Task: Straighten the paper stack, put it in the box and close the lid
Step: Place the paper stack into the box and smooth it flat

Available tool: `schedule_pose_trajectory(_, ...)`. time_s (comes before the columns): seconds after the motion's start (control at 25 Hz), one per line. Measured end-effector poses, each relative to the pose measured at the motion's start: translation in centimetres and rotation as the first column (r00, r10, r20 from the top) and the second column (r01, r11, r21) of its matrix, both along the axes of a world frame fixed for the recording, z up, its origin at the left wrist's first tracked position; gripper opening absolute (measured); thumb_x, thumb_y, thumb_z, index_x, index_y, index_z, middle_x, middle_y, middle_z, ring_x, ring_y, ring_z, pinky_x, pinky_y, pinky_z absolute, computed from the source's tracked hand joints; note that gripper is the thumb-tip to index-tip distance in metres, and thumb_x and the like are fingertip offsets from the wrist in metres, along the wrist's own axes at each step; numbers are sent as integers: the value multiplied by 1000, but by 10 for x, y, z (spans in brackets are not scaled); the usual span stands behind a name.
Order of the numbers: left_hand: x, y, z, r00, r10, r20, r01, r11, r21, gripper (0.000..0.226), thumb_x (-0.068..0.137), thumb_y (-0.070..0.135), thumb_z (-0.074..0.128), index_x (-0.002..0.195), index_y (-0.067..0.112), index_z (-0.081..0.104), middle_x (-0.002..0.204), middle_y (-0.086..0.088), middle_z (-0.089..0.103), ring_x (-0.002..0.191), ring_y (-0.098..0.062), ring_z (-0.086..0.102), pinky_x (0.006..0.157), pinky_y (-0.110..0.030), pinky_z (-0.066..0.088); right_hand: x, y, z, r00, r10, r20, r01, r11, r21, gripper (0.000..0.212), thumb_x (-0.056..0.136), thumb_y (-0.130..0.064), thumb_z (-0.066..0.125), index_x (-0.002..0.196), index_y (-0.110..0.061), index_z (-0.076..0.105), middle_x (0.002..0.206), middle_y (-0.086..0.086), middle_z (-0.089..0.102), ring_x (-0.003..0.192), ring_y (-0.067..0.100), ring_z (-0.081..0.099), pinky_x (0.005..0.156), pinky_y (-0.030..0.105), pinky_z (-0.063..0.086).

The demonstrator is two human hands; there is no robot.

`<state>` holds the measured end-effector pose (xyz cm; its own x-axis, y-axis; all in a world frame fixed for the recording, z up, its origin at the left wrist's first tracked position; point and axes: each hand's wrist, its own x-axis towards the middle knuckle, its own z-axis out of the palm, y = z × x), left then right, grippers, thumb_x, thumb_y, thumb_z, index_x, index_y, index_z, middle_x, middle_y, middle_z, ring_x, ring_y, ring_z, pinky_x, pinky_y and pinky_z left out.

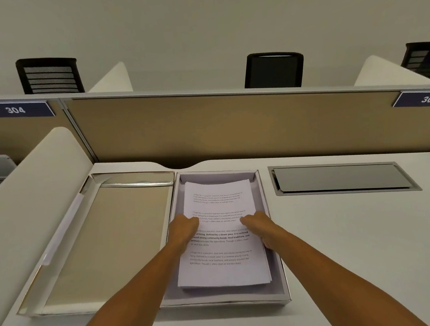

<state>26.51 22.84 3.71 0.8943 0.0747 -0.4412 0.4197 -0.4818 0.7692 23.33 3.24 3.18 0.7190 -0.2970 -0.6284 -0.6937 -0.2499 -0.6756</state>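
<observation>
One paper stack [221,239], gripped at its sides by left hand [184,229] and right hand [261,226], is held inside box [278,263]; lid [106,238] is laid open alongside.

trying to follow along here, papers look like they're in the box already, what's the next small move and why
Probably let go of the paper stack and draw both hands out of the box. The stack already lies inside its walls, with the left hand and right hand gripping its side edges. The lid lies open, inside up, to the left, and cannot go on until the hands clear.
</observation>
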Motion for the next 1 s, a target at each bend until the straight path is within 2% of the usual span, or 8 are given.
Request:
schedule_pose_trajectory(0.08,-3,0,-1,997,-51,49,48,996,73,10,93,22,54,90,12,54,76,1,59,61,-9,53,51,-22,43,-2,2,-2,1000,8,-4,-8,1000,-14,30,94,-17,49,119,-2,46,105,6,57,96,23,57,80,31,47)
schedule_pose_trajectory(0.2,-8,0,3,994,-75,74,64,988,140,16,94,25,56,90,10,53,86,-5,58,66,-14,53,48,-20,38,-2,5,-9,999,34,-6,-34,998,-44,63,87,-22,54,141,2,31,124,9,57,107,25,57,78,30,46)
schedule_pose_trajectory(0.36,-12,5,2,1000,-7,21,5,998,56,22,93,28,57,93,7,57,82,-4,61,69,-18,57,52,-23,43,-6,9,-12,997,74,8,-72,989,-125,69,89,-21,55,146,-1,21,121,9,58,101,22,59,61,23,45)
schedule_pose_trajectory(0.56,-19,3,0,996,89,-20,-91,990,-105,22,92,28,57,101,8,61,79,1,62,70,-15,59,53,-25,44,-2,2,-20,994,109,7,-105,972,-212,53,92,-21,52,138,-3,34,119,9,60,94,21,58,63,25,48)
schedule_pose_trajectory(0.64,-19,5,0,999,50,3,-49,997,-61,25,93,29,57,106,8,60,83,0,63,72,-16,60,53,-25,45,1,-1,-22,993,122,-4,-119,967,-225,54,91,-22,52,138,-1,36,116,9,61,93,21,60,61,24,50)
schedule_pose_trajectory(0.72,-18,8,-2,999,-30,25,29,998,54,26,92,30,57,106,8,58,96,-6,66,75,-19,60,56,-25,47,6,-2,-23,991,133,-32,-136,967,-217,65,90,-22,52,146,0,28,126,13,60,105,26,62,78,32,58)
schedule_pose_trajectory(0.88,-31,11,-11,951,-217,220,139,937,322,42,93,32,57,126,8,49,130,-11,59,108,-26,61,85,-34,52,15,7,-16,983,181,15,-172,956,-238,87,85,-20,58,152,-2,4,154,17,33,134,33,43,106,41,46)
schedule_pose_trajectory(1.0,-43,20,-24,804,-528,272,434,835,338,79,89,49,58,151,23,18,162,4,9,149,-20,6,118,-41,17,28,9,-14,941,308,137,-230,884,-407,72,80,-22,61,142,-8,27,141,12,48,119,32,56,93,44,56)
